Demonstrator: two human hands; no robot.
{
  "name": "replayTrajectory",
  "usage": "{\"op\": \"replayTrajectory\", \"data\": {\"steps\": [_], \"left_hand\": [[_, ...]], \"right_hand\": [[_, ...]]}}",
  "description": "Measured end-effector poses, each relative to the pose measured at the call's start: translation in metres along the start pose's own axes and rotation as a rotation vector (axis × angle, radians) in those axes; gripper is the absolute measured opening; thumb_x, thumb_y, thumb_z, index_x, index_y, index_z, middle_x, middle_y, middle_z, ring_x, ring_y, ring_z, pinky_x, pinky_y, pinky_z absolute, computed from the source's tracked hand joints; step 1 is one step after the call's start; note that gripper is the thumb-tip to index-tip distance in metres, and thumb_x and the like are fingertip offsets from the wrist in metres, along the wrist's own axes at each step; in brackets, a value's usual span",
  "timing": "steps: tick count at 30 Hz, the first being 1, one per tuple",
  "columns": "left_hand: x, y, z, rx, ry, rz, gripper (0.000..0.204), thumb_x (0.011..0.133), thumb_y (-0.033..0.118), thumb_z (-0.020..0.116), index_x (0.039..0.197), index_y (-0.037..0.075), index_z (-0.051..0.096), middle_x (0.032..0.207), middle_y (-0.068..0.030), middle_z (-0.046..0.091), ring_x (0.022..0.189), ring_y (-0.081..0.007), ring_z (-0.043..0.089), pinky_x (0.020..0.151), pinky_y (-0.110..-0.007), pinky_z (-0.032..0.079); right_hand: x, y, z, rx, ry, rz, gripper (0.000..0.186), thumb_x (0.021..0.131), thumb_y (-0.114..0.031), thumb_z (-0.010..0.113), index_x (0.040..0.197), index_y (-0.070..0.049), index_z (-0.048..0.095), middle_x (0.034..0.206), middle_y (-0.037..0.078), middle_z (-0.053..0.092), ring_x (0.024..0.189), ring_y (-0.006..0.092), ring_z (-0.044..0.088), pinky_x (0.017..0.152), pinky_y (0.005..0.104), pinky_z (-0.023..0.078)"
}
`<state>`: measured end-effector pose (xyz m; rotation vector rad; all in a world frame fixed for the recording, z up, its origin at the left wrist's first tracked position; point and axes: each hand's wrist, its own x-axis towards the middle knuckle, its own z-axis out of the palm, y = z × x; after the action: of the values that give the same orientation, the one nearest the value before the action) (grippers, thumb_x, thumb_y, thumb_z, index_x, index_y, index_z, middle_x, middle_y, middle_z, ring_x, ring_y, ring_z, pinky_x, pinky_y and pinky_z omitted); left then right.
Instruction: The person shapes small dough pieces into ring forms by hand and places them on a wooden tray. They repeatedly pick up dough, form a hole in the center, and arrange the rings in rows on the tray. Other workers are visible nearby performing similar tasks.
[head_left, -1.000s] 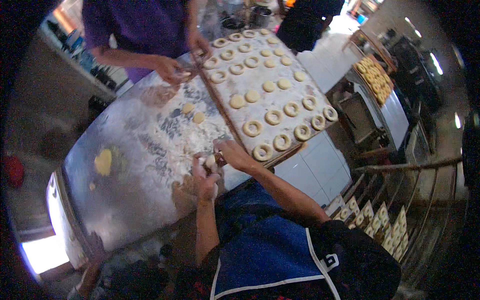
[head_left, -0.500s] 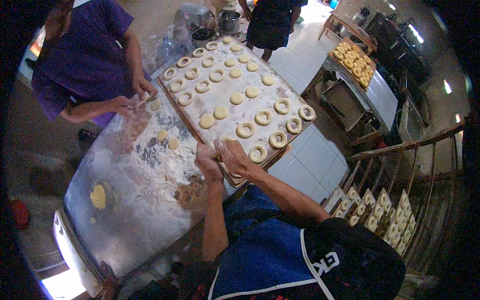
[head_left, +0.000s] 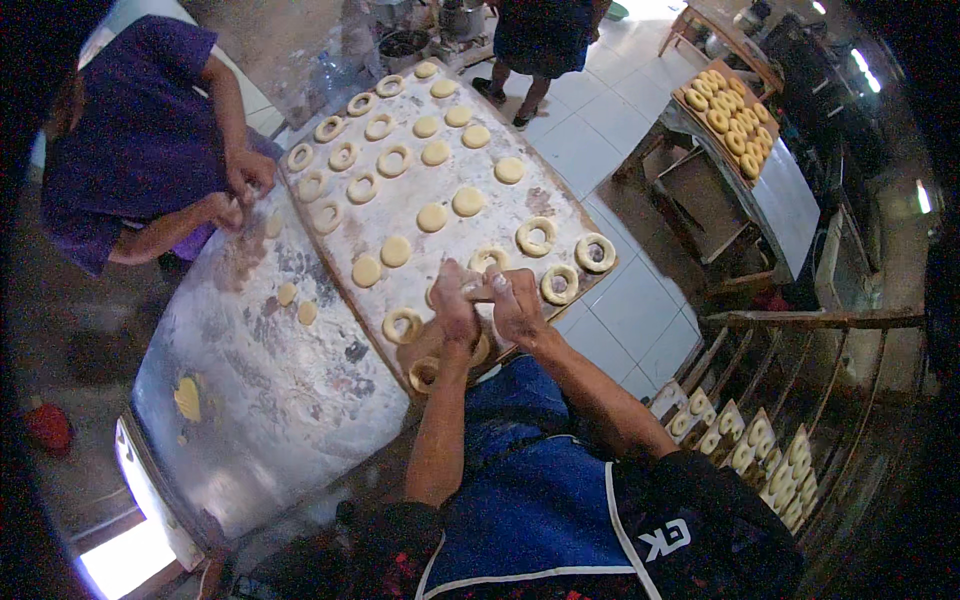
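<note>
My left hand (head_left: 456, 306) and my right hand (head_left: 516, 308) are close together above the near part of a floured board (head_left: 545, 195). Their fingers pinch a small piece of pale dough (head_left: 481, 290) stretched between them, partly hidden by the fingers. Just past the hands, one dough ring shows in part. To their right sits a thick dough ring (head_left: 521, 236) with others nearby. Flat dough discs, such as this dough disc (head_left: 509, 170), form rows across the middle. My left forearm partly covers rings at the near edge.
Left of the board, a flour-dusted metal table (head_left: 240, 440) carries a few dough discs (head_left: 306, 313) and a yellow lump (head_left: 187, 398). A person in purple (head_left: 140, 130) works there with both hands. Another person (head_left: 540, 45) stands beyond. Browned rings fill a tray (head_left: 690, 97); boards of rings lean near a railing (head_left: 820, 318).
Both hands have moved right across the board, from its left edge, and uncovered a dough ring there. Dough now shows between them. The view has shifted slightly.
</note>
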<state>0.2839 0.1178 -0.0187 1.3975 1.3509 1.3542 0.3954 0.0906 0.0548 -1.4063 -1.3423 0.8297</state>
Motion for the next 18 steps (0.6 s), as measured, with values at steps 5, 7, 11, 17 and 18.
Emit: {"op": "replayTrajectory", "data": {"steps": [5,7,11,17,18], "left_hand": [[0.006,0.0,0.049,0.048,-0.166,-0.033,0.043,0.1,0.037,0.042,0.116,-0.002,0.051,0.1,-0.0187,0.057,0.086,-0.034,0.058,0.077,-0.043,0.048],[0.01,0.001,0.069,0.177,-0.214,0.138,0.041,0.101,0.037,0.041,0.114,-0.001,0.051,0.098,-0.0187,0.055,0.085,-0.0333,0.057,0.077,-0.043,0.047],[0.032,0.02,0.111,0.323,-0.199,0.355,0.039,0.102,0.036,0.037,0.108,0.0,0.052,0.096,-0.0186,0.052,0.084,-0.032,0.055,0.078,-0.044,0.046],[0.076,0.098,0.146,0.308,-0.369,-0.264,0.042,0.099,0.029,0.039,0.129,0.001,0.047,0.123,-0.0268,0.052,0.101,-0.0486,0.059,0.092,-0.056,0.046],[0.082,0.11,0.146,0.448,-0.423,-0.31,0.041,0.099,0.028,0.039,0.129,0.001,0.048,0.12,-0.0269,0.054,0.104,-0.0487,0.057,0.093,-0.056,0.044]], "right_hand": [[-0.001,0.058,-0.06,-0.125,-0.371,-0.006,0.043,0.09,-0.039,0.059,0.111,-0.001,0.059,0.107,0.019,0.059,0.092,0.0374,0.053,0.08,0.0466,0.043],[0.002,0.063,-0.074,-0.025,-0.235,0.102,0.042,0.089,-0.039,0.06,0.108,-0.001,0.061,0.102,0.018,0.062,0.091,0.0346,0.055,0.078,0.0456,0.044],[0.035,0.043,-0.119,0.27,-0.114,0.042,0.032,0.086,-0.031,0.064,0.094,0.0,0.066,0.085,0.014,0.065,0.079,0.0261,0.059,0.071,0.0419,0.046],[0.083,0.031,-0.166,-0.158,0.032,0.18,0.035,0.075,-0.025,0.076,0.097,0.001,0.066,0.075,0.01,0.067,0.066,0.0212,0.064,0.065,0.0312,0.051],[0.091,0.036,-0.17,-0.278,0.019,0.234,0.038,0.074,-0.026,0.077,0.1,0.0,0.066,0.076,0.011,0.067,0.067,0.0233,0.065,0.066,0.0329,0.052]]}}
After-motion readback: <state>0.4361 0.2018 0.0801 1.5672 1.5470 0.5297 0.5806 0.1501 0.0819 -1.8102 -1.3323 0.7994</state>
